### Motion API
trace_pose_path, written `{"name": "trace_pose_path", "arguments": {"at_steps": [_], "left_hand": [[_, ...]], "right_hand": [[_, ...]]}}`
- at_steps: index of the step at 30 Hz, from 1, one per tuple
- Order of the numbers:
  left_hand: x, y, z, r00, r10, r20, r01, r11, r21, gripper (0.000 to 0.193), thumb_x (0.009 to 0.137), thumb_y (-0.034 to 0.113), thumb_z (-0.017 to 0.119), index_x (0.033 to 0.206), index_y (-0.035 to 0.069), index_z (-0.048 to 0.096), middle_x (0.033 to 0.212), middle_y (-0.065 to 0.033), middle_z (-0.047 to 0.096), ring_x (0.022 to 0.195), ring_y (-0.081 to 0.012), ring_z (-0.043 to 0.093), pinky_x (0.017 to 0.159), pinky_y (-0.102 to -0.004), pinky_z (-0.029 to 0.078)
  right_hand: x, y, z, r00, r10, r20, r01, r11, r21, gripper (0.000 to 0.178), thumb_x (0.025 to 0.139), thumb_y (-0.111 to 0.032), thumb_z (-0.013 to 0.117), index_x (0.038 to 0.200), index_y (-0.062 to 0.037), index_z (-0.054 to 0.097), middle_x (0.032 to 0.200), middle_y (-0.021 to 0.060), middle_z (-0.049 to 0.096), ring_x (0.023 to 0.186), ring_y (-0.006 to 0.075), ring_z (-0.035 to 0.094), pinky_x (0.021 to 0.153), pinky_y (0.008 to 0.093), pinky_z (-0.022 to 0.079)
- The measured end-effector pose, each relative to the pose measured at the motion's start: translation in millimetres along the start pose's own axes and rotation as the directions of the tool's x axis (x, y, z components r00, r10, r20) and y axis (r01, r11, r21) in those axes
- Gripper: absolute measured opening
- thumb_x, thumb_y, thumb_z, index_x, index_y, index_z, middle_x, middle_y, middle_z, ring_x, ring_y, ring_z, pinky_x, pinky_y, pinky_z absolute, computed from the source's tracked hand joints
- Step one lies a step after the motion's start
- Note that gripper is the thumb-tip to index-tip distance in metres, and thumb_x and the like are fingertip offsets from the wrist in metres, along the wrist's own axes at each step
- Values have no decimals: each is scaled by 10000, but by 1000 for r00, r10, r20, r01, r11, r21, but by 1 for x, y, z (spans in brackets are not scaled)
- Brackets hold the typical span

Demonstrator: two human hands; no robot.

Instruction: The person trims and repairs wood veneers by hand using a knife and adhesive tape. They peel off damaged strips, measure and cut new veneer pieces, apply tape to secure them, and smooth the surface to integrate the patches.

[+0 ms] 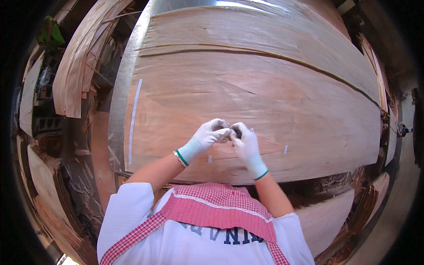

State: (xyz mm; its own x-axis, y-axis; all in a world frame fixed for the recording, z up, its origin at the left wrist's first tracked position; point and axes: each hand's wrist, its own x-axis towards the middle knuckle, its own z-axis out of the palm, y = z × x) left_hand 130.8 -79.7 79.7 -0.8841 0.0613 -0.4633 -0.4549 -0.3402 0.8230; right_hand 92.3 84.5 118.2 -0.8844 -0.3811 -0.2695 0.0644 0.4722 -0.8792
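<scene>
My left hand (211,134), in a white glove with a green-edged cuff, has its fingers bent and pinched together. My right hand (246,143), gloved the same way, meets it fingertip to fingertip. Something small and dark shows between the fingers; its kind is hidden. Both hands hover over or rest on a broad sheet of thin wood veneer (185,97); which of the two, I cannot tell. A tiny whitish piece (252,130) shows beside my right fingers. On the veneer lie a long white tape strip (134,119) and short white tape pieces (210,159) (285,149).
A dark, narrow seam (265,53) curves across the sheet's far part. Metal shows along the table's left edge (118,101). Stacked veneer strips (79,57) stand at the left, with wood scraps below. More veneer (329,218) lies at the lower right.
</scene>
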Motion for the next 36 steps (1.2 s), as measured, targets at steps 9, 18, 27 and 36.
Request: {"name": "trace_pose_path", "arguments": {"at_steps": [9,18,27,36], "left_hand": [[154,68,-63,792,609,-53,-303,466,832,133,818,172,695,883,77,629,953,-121,674,890,-313,641,774,-387,518],[180,54,-60,679,718,152,-214,-4,977,442,744,262,768,1116,86,605,1265,-130,577,1178,-323,518,1017,-407,401],[168,51,-33,772,589,240,-94,-267,959,581,812,231,684,1339,84,488,1433,-125,464,1372,-307,368,1161,-439,233],[127,51,-59,623,773,121,-218,24,976,456,826,106,636,1266,46,533,1359,-126,528,1315,-337,427,1115,-448,317]], "right_hand": [[63,28,23,955,270,-123,-235,941,245,136,945,-142,593,926,-7,590,738,55,651,620,105,602,531,262,467],[81,42,31,877,472,-91,-367,780,507,134,922,-142,610,910,-9,596,687,82,631,559,168,614,463,287,442],[94,35,-55,905,398,-151,-343,892,295,156,915,-171,624,854,-28,616,699,58,659,562,112,578,498,293,432],[89,16,-30,926,371,76,-367,829,423,178,941,-228,610,927,-51,622,774,31,663,571,78,568,484,238,418]]}}
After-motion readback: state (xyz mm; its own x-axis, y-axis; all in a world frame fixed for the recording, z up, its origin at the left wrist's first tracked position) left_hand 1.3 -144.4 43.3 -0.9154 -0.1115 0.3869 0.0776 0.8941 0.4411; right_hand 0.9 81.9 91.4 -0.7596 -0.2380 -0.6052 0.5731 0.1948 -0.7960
